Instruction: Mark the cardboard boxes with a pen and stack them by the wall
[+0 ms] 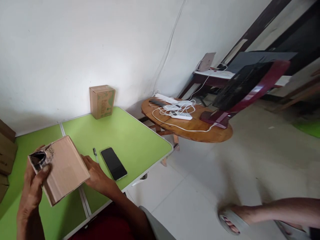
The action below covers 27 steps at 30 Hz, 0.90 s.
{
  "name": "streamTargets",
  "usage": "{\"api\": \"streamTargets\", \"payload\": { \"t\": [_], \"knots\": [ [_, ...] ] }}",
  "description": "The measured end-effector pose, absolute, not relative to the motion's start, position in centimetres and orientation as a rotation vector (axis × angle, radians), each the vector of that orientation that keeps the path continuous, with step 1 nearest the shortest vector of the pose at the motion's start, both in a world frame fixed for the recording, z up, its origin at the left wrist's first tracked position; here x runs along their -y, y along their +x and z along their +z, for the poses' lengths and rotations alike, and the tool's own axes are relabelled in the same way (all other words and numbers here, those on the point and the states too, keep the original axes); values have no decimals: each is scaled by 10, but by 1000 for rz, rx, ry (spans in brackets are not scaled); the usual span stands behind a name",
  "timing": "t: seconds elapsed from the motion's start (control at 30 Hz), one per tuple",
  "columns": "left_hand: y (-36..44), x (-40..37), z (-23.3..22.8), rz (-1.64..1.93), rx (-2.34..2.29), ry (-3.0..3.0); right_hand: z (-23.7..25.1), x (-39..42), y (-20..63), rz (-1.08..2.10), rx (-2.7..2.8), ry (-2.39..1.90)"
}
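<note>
Both my hands hold a brown cardboard box [66, 170] tilted above the green table. One corner of it is torn, with a dark, blackened hole [39, 158]. My left hand [32, 185] grips the box at the left, thumb on the face just below the hole and fingers behind. On the right side, my right hand [98, 176] is closed against the box, its fingertips hidden behind it. To the right of that hand lie a pen [95, 154] and a black-screened smartphone [114, 163] on the table.
The green folding table [140, 140] bears another printed cardboard box [102, 101] by the wall and stacked boxes [6, 150] at left. A round wooden table [190, 128] holds white power strips, tangled cables and a maroon-framed fan [252, 90]. Another person's sandalled foot [235, 218] is lower right.
</note>
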<state>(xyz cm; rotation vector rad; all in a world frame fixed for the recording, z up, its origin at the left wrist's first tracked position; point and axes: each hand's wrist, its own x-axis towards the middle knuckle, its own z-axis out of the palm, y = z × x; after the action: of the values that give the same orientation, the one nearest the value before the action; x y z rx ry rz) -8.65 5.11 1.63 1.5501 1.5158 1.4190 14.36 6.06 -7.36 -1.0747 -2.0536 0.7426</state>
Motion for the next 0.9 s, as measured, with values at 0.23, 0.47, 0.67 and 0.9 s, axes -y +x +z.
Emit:
{"api": "streamTargets", "payload": {
  "t": [0.23,0.47,0.67,0.9],
  "knots": [
    [-83,-52,9,1409,-1515,1564,-67,-40,193,663,1908,-1552],
    [-77,-48,14,1402,-1502,1501,-71,-24,229,619,1592,-2320],
    [-77,-41,15,1371,-1489,1539,-82,-29,244,820,1480,-2246],
    [-75,-37,10,1352,-1460,1469,-84,1,267,1145,1264,-1834]
  ]
}}
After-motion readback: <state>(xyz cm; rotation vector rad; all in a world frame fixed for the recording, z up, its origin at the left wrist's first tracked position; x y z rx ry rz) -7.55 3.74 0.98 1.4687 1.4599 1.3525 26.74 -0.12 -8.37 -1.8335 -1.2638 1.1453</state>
